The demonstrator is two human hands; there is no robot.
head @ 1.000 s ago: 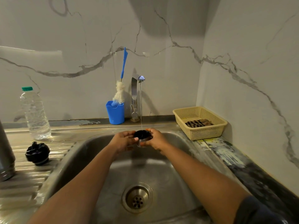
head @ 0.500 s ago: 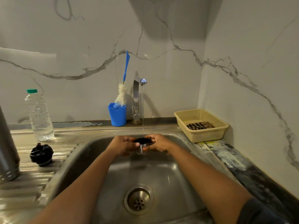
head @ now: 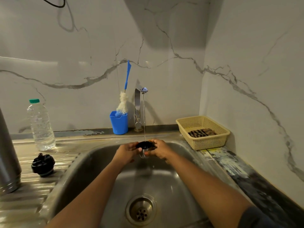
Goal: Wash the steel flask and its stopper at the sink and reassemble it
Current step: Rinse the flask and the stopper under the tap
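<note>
Our left hand (head: 126,150) and right hand (head: 160,149) grip a glossy black lid (head: 145,144) under the tap (head: 138,104) stream above the sink (head: 92,170); steel flask (head: 8,162) and knobbly stopper (head: 43,164) stand left on the drainboard (head: 32,191).

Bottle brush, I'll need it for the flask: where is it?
Head view, centre back: the bottle brush stands in the blue cup, just left of the tap.

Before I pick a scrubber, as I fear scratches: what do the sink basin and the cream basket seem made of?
Grey sink basin: seemingly stainless steel, brushed, with soft metallic reflections. Cream rectangular perforated basket: probably moulded plastic, matte, judging by its even grid of holes.
</note>
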